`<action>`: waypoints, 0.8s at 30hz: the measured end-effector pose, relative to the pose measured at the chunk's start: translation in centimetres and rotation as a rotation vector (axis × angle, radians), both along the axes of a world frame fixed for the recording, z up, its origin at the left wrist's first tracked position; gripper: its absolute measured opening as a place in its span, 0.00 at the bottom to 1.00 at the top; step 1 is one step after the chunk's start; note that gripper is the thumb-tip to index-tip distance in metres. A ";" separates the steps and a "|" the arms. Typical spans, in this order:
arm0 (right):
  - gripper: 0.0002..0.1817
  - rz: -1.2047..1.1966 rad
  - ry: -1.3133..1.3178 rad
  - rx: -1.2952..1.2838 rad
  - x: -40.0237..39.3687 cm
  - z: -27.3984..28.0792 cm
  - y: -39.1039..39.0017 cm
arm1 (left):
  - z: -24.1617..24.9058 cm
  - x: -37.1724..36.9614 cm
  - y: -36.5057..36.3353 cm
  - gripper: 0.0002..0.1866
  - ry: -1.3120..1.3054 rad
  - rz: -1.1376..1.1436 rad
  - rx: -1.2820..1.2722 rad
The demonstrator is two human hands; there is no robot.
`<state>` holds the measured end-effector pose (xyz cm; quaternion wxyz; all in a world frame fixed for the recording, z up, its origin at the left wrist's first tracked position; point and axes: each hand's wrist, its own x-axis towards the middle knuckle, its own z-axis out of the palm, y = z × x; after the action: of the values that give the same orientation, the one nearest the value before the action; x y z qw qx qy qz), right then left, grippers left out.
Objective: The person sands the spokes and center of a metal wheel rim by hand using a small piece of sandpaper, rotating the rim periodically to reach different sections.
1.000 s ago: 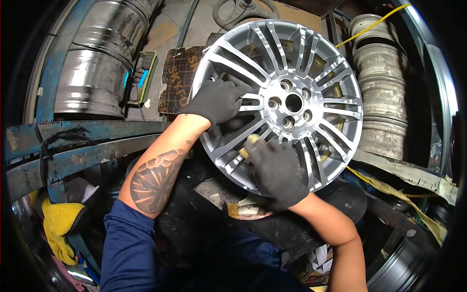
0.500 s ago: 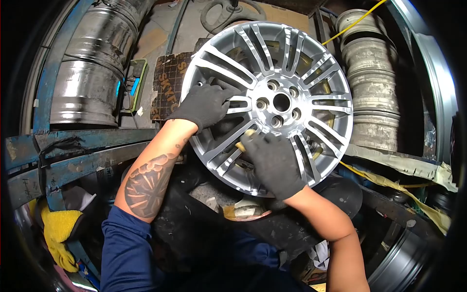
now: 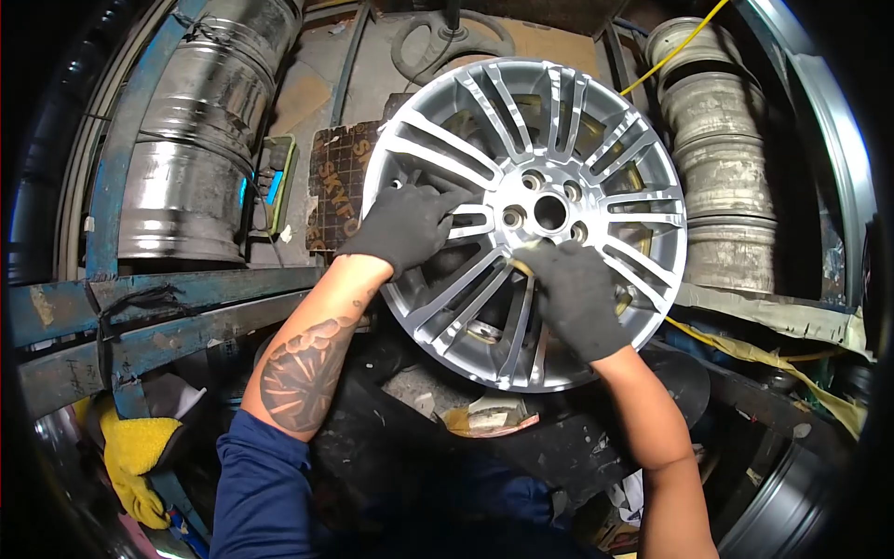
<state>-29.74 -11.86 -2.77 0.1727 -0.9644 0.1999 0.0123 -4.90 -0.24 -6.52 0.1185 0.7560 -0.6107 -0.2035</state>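
A silver multi-spoke alloy wheel (image 3: 529, 198) faces up in front of me, with bright machined spokes and a dark centre bore. My left hand (image 3: 402, 226), in a dark knit glove, wraps over a spoke on the wheel's left side. Also gloved, my right hand (image 3: 582, 296) presses on the lower part of the hub, where the spokes meet it. Its fingers are closed on a small tan pad (image 3: 521, 266), mostly covered by the glove.
Stacked bare wheels stand at left (image 3: 182, 191) and right (image 3: 724, 163). A steering wheel (image 3: 452, 42) lies beyond the alloy wheel. Blue metal frame bars (image 3: 219, 284) run along the left, with a yellow glove (image 3: 140, 456) hanging below. A yellow hose (image 3: 684, 47) crosses at upper right.
My right hand has moved right and slightly up along the spokes to the hub with the tan pad. My left hand keeps its hold; the whole view has shifted a little.
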 end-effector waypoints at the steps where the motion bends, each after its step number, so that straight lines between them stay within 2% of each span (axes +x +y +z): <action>1: 0.23 -0.057 -0.116 -0.011 -0.5 0.2 -0.7 | 0.4 0.0 -0.2 0.21 0.003 0.014 -0.001; 4: 0.21 -0.104 -0.311 0.013 -1.2 0.7 -1.0 | 1.4 -1.2 0.0 0.20 0.073 -0.050 -0.228; 5: 0.17 -0.107 -0.281 0.074 -1.1 1.5 -0.9 | 1.3 -1.7 0.0 0.18 0.101 -0.099 -0.233; 8: 0.15 -0.254 -0.312 0.396 -1.1 0.4 -1.2 | 2.2 -4.2 0.7 0.19 0.036 -0.212 -0.225; 13: 0.17 -0.476 -0.097 0.598 -1.0 1.4 -2.5 | 1.5 -7.5 2.2 0.34 -0.093 -0.279 -0.050; 16: 0.17 -0.503 -0.215 0.943 -1.2 0.0 -2.7 | 1.5 -7.6 2.5 0.36 -0.077 -0.285 -0.039; 17: 0.17 -0.647 -0.165 1.226 -0.9 1.3 -2.4 | 1.4 -7.5 2.6 0.37 -0.071 -0.292 -0.012; 20: 0.16 -0.639 -0.281 1.506 -0.5 1.5 -2.2 | 2.0 -7.2 3.1 0.37 0.003 -0.279 0.003; 24: 0.15 -0.658 -0.405 1.416 -0.4 0.9 -1.6 | 2.6 -6.9 3.7 0.33 0.042 -0.274 0.041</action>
<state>-30.12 -13.41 -1.84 0.7706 -0.5012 0.3832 -0.0903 -11.78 3.44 -3.94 0.0868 0.6634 -0.7013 -0.2460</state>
